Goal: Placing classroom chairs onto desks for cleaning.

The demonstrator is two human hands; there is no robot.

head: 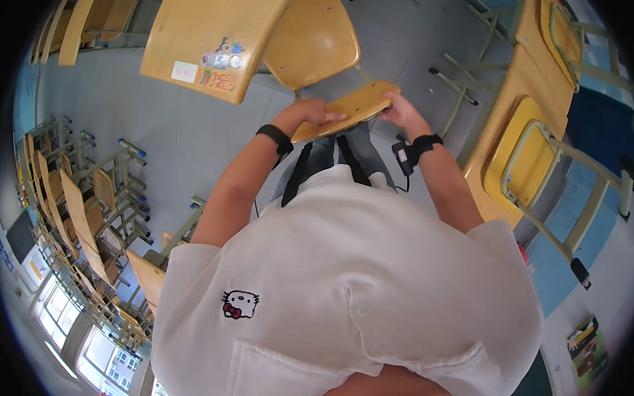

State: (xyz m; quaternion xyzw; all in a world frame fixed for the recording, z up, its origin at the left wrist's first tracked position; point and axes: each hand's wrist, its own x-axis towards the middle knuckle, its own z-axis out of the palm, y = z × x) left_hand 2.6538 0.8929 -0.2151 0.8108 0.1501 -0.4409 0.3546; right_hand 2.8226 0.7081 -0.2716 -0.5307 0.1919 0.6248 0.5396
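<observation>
Just in front of my body is the wooden backrest of a chair, tilted, with its seat beyond it, partly beside a wooden desk. My right hand grips the right end of the backrest, thumb on top and fingers at its rim. On the left part of the backrest lies my left hand, index finger stretched along the wood; whether its other fingers grip the edge is hidden. Black straps are on both wrists, and a small black device hangs at the right one.
A wooden desk with stickers stands ahead to the left. Along the right side runs a row of desks with an upturned yellow chair on it. More desks and chairs fill the far left. Metal chair legs stand on the grey floor.
</observation>
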